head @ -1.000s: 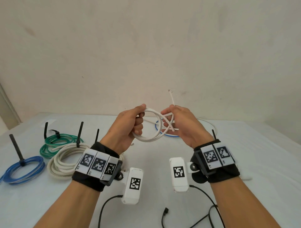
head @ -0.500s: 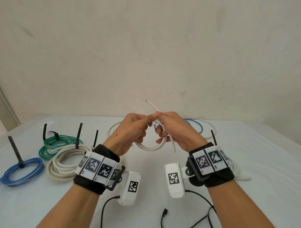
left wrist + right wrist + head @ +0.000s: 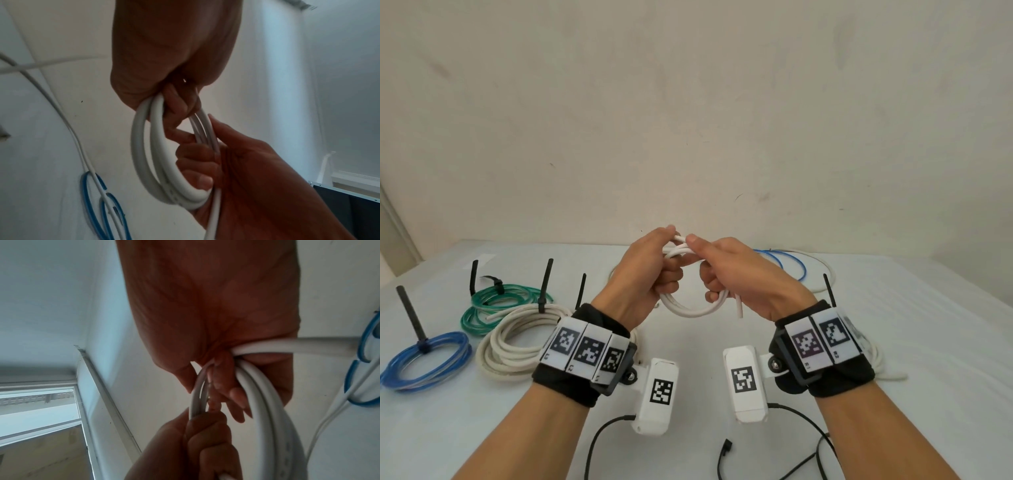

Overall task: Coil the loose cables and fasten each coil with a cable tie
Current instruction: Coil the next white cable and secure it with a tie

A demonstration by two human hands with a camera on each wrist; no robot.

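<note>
We had the smooth white cable (image 3: 690,310) wound into a small multi-loop coil, left hand (image 3: 645,274) and right hand (image 3: 739,274) both gripping it.

White cable (image 3: 690,310) wound in small coil, held mid-air above table, one end sticking out

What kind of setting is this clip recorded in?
Likely a staged indoor recording room, not a workshop: a table under a white cloth against a bare scuffed wall, with tied coils like the blue coil and cream coil laid out in a row.
</note>
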